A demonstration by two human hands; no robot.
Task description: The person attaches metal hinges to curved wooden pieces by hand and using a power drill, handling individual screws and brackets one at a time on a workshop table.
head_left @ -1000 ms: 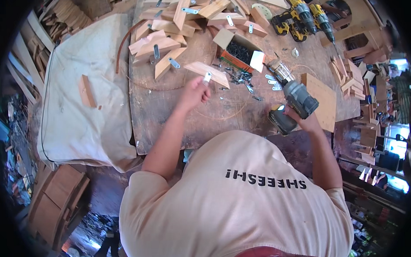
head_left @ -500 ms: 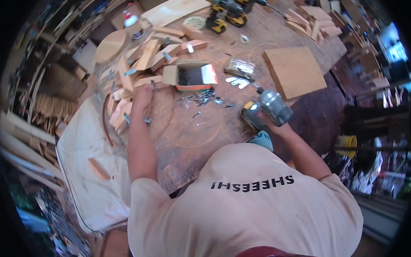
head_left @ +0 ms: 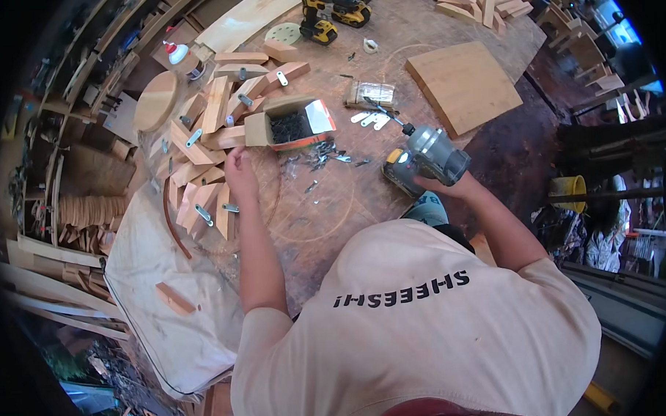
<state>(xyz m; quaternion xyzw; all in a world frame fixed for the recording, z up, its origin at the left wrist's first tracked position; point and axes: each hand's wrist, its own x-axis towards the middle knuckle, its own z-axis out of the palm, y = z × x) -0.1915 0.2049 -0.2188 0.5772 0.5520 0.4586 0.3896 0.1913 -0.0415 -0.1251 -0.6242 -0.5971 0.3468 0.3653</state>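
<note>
My right hand point(head_left: 453, 185) is wrapped round the handle of a grey-and-black cordless drill point(head_left: 440, 156). Its long bit points far-left, toward some pale metal strips point(head_left: 370, 120). My left hand point(head_left: 241, 174) is closed, fingertips curled, at the near edge of a pile of cut wood blocks point(head_left: 218, 103); what it holds, if anything, is too small to see. Small metal plates point(head_left: 193, 138) sit on several blocks. Just right of that hand stands an open cardboard box point(head_left: 301, 141) full of dark screws, with more loose screws point(head_left: 322, 155) spilled before it.
Two yellow-and-black drills point(head_left: 319, 25) stand at the back, near a long board point(head_left: 246, 20). A square wood panel point(head_left: 464, 86) lies at the right. Far left are a glue bottle point(head_left: 185, 59) and a round wood disc point(head_left: 155, 100). White cloth point(head_left: 166, 250) covers the left side.
My left hand has drawn back a little, nearer to me and to the right, off a block with a metal plate. My right hand still holds the drill. The whole view has shifted.
</note>
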